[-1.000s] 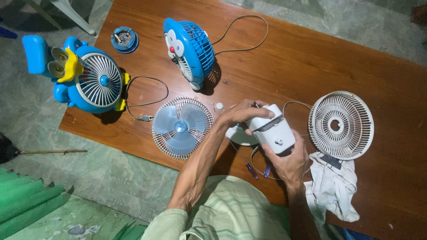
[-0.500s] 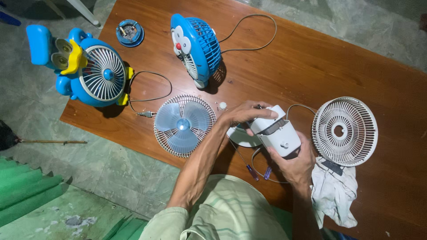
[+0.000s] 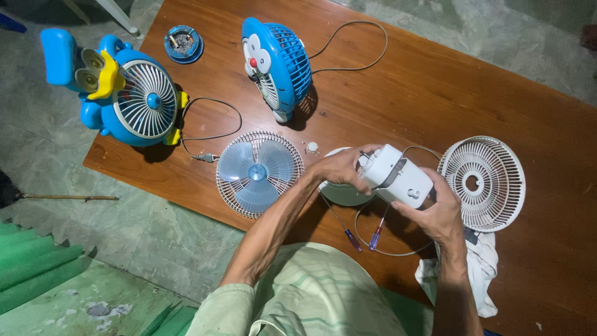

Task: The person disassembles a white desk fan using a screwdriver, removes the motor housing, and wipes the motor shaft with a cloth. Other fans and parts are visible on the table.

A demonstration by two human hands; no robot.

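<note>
My right hand [image 3: 437,214] grips a white fan motor housing [image 3: 398,176] from below, holding it above the wooden table [image 3: 398,99]. My left hand [image 3: 341,168] rests its fingers on the housing's front end, over a round white base [image 3: 339,193]. A grey cord [image 3: 385,249] loops down from the housing. To the left lies a white grille holding a pale blue fan blade [image 3: 258,173]. A second white grille [image 3: 482,182] lies flat just right of my right hand. Two screwdrivers [image 3: 362,235] with blue and red handles lie below the housing.
A blue cartoon-cat fan [image 3: 277,65] stands at the table's far middle with its cord. A blue bird-shaped fan [image 3: 127,93] sits at the left corner. A round blue part [image 3: 184,43] lies behind it. A white cloth [image 3: 479,274] hangs at the near right edge. A small white knob [image 3: 312,147] lies near the blade.
The view has shifted slightly. My hands have turned the white housing a little; it stays held over the base. Nothing else on the table has moved.
</note>
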